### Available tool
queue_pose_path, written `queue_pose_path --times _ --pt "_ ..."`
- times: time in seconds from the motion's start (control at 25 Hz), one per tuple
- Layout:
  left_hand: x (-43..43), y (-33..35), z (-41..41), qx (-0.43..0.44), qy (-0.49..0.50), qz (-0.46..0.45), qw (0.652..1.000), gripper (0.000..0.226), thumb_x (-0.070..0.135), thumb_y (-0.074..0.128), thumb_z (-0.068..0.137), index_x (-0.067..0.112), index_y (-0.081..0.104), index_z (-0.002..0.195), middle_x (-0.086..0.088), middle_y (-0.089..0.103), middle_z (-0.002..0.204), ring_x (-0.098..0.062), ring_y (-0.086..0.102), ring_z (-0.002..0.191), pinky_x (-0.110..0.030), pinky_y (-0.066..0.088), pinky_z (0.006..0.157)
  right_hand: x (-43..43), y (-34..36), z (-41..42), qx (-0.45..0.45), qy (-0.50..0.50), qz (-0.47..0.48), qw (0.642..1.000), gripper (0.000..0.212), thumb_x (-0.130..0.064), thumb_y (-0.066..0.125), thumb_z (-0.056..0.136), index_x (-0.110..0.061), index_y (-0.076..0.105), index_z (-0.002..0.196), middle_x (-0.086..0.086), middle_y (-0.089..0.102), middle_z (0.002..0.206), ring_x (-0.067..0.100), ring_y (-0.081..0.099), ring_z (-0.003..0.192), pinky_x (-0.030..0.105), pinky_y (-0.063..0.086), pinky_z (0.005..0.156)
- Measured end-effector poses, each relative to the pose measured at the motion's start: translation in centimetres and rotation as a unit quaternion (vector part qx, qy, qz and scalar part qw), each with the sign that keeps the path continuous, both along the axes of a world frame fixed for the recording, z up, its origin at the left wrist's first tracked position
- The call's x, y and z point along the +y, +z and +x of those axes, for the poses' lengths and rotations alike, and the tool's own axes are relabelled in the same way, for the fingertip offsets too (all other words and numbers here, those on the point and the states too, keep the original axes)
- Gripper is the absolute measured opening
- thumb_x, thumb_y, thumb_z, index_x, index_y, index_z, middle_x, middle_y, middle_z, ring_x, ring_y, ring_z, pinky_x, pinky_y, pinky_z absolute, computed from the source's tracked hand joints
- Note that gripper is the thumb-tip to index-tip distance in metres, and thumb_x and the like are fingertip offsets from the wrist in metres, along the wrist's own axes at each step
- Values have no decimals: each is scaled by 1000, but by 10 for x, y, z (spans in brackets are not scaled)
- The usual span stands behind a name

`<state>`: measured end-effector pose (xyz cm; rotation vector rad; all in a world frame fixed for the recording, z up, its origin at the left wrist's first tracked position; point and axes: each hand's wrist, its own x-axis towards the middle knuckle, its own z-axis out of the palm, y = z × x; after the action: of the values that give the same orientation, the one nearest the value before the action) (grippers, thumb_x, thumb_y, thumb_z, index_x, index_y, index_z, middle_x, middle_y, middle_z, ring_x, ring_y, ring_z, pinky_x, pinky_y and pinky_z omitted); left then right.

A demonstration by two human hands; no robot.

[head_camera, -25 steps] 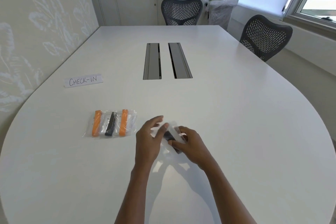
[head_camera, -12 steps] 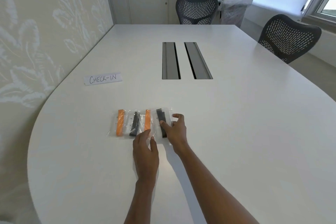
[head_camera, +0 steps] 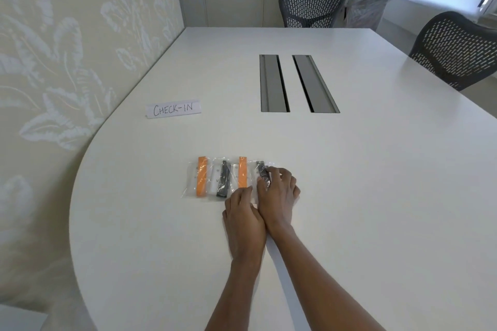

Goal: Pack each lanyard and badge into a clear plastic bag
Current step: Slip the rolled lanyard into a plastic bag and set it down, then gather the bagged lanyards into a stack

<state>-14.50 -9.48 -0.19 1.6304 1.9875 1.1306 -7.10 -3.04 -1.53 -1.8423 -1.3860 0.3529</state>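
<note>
Four clear plastic bags lie in a row on the white table (head_camera: 363, 174). From the left they hold an orange lanyard (head_camera: 202, 180), a black lanyard (head_camera: 223, 181), another orange lanyard (head_camera: 242, 176) and a dark lanyard (head_camera: 260, 166). My right hand (head_camera: 278, 191) rests on the rightmost bag, thumb and fingers curled around its dark lanyard, and covers the bag's lower half. My left hand (head_camera: 242, 212) lies flat beside it, fingertips touching the near edge of the bags. The badges are too faint to make out.
A paper sign reading CHECK-IN (head_camera: 173, 109) lies at the far left. Two grey cable slots (head_camera: 273, 83) run down the table's middle. Two dark mesh chairs (head_camera: 312, 5) (head_camera: 457, 48) stand at the far end and right side. A patterned wall borders the left.
The bagged dark lanyard went from between both hands down onto the table at the right end of the row. My right hand now curls over it, and my left hand has moved closer.
</note>
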Motion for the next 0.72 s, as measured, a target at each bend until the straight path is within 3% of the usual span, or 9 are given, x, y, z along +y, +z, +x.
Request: queue_pose_path --times 0.28,0.36,0.44,0.56,0.64,0.72 --pt "-2 -2 -2 -34 -2 17 999 50 -5 51 97 16 65 140 2 65 142 -18 56 137 -41 47 113 1 -2 0 -50 13 -24 998 39 -36 47 104 -32 55 143 -4 55 143 21 47 132 41 36 107" --pt "-7 1 -4 -57 2 46 997 49 -7 54 97 16 65 139 1 66 138 -16 58 133 -37 49 113 0 -1 1 -50 15 -25 998 40 -37 47 104 -32 54 143 -3 56 143 22 47 132 42 37 107" --pt "-10 7 -18 -39 9 97 994 48 -9 59 94 14 67 135 1 69 132 -17 61 127 -31 49 110 0 -1 0 -47 11 -16 999 40 -40 47 103 -32 53 142 -3 58 139 23 49 129 43 39 104" --pt "5 17 -59 5 57 142 988 43 -11 66 90 9 71 127 -6 72 126 -26 64 120 -38 50 107 2 0 -2 -37 -9 -12 999 45 -46 47 103 -26 51 143 -1 60 138 24 51 126 43 40 102" --pt "20 28 -88 24 92 80 992 41 1 70 93 7 66 134 -11 68 135 -34 59 128 -45 47 109 0 1 -3 -37 -13 -23 999 53 -52 46 102 -21 49 145 1 60 140 26 51 128 44 40 104" --pt "40 37 -114 -9 102 -51 993 56 22 70 98 6 53 148 -14 57 150 -36 47 142 -50 40 116 1 4 -5 -41 -13 -36 998 62 -59 47 99 -19 46 147 2 59 141 27 50 129 43 39 105"
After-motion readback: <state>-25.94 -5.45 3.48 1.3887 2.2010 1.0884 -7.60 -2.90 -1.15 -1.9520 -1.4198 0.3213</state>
